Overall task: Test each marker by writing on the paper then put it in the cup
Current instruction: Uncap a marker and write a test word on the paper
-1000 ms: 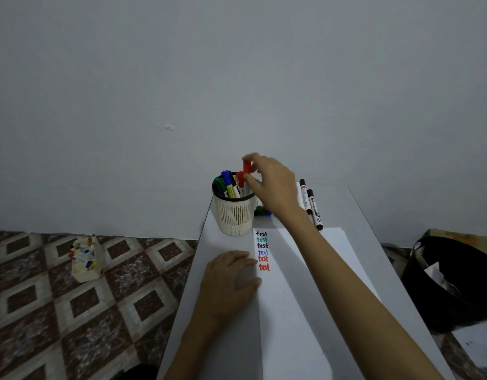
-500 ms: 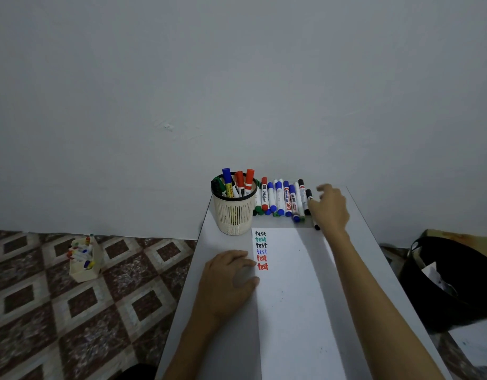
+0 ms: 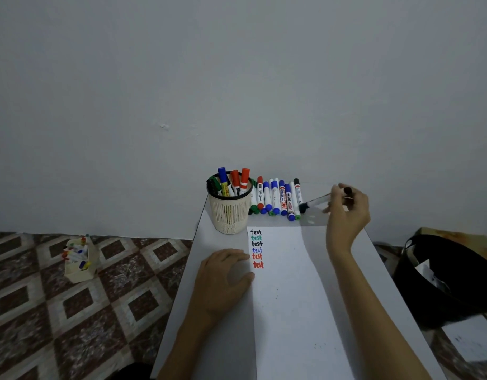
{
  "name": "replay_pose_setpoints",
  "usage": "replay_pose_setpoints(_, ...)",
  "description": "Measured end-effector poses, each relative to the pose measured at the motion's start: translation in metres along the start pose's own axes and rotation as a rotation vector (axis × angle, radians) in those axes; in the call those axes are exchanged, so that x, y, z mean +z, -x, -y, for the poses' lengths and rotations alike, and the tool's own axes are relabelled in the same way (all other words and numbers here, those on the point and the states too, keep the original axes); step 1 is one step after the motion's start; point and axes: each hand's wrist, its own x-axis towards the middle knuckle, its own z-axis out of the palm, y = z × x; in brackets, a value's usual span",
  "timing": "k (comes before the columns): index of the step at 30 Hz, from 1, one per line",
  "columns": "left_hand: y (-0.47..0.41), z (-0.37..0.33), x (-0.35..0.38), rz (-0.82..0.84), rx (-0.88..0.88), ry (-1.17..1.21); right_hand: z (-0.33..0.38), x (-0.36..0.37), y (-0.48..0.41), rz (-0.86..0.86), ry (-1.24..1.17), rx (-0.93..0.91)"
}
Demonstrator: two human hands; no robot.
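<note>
Right hand (image 3: 346,215), fingers clamped on black marker (image 3: 316,201), axis crosswise, cap leftward, left hand (image 3: 223,272) flat at paper (image 3: 289,297) edge

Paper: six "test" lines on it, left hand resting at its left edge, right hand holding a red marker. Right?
One error: the marker in the right hand is black-capped, not red, as the head view shows. The paper does carry six "test" lines, with the left hand at its left edge.

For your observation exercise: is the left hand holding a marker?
No, the left hand rests flat at the edge of the paper; the right hand grips the marker.
</note>
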Motion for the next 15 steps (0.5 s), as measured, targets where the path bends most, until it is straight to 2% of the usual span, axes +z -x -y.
replay_pose_setpoints(3,0.001,-0.005,-0.003,-0.017,-0.082,0.083,0.023,0.003,0.02,0.175,-0.147,0.132)
replay_pose_setpoints(8,0.001,-0.01,-0.007,-0.035,-0.092,0.199,0.04,0.01,0.081,0.679,-0.158,0.304)
replay_pose_setpoints(13,0.006,-0.012,-0.008,-0.018,-0.024,0.254,0.045,0.015,0.116,0.87,-0.227,0.468)
replay_pose_setpoints(15,0.005,-0.011,-0.006,-0.009,-0.025,0.252,0.043,0.015,0.117,0.941,-0.179,0.455)
